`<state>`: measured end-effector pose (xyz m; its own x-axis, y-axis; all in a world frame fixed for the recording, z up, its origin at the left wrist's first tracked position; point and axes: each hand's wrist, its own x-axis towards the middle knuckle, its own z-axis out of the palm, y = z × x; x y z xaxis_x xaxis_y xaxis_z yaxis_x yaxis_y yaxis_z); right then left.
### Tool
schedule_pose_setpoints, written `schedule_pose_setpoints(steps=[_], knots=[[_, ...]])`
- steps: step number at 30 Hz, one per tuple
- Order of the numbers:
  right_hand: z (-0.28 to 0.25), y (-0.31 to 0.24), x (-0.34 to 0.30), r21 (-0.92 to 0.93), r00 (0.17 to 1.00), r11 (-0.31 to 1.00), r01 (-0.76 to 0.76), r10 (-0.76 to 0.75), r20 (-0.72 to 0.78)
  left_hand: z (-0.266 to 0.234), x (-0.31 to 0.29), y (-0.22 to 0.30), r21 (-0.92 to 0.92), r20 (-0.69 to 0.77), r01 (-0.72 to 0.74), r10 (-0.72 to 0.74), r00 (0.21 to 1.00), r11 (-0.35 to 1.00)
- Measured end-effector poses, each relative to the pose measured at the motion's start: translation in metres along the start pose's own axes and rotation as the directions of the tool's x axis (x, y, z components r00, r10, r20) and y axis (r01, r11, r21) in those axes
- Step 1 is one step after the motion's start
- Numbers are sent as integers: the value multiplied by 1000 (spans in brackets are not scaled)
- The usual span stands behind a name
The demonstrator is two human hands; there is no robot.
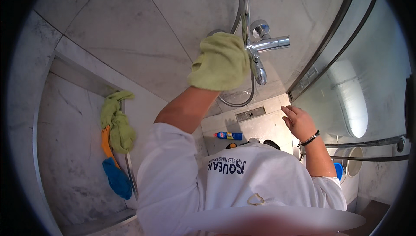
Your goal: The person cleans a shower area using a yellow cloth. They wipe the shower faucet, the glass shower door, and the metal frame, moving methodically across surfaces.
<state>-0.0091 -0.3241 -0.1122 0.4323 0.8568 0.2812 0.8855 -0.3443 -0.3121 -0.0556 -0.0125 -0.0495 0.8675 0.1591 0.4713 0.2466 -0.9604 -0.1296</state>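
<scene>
A light green cloth (pixel 220 64) covers my left hand completely, so its fingers are hidden. My left forearm (pixel 186 108) reaches up to it, and the cloth presses against the left end of the chrome shower mixer (pixel 271 44). From the mixer a short spout (pixel 260 73) points down, beside a vertical chrome pipe (pixel 245 10) and a looping hose (pixel 247 99). My right hand (pixel 299 121) is held out, open and with nothing in it, to the right of the floor drain. A dark bracelet (pixel 310 138) circles that wrist.
Along the left niche's ledge lie another green cloth (pixel 117 123), an orange-handled tool (pixel 108 147) and a blue cloth (pixel 117 178). A blue bottle (pixel 228 136) lies on the floor below the drain (pixel 250 114). Curved glass (pixel 368 84) borders the right; beyond it stands a pale bucket (pixel 354 162).
</scene>
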Motion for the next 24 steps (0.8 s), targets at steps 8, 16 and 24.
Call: schedule_pose_setpoints(steps=[8, 16, 24], knots=[[-8, 21, -31, -9, 957, 959, -284, 284, 55, 0, 5, 5, 40, -8, 17, -17, 1000, 999], [-11, 24, -2, -12, 994, 995, -104, 103, -32, 12, 10, -10, 43, 22, 18, -19, 1000, 999], [-22, 58, -47, 13, 945, 946, -325, 325, -32, -24, 13, -56, -246, 468, 164, -31, 883, 955]])
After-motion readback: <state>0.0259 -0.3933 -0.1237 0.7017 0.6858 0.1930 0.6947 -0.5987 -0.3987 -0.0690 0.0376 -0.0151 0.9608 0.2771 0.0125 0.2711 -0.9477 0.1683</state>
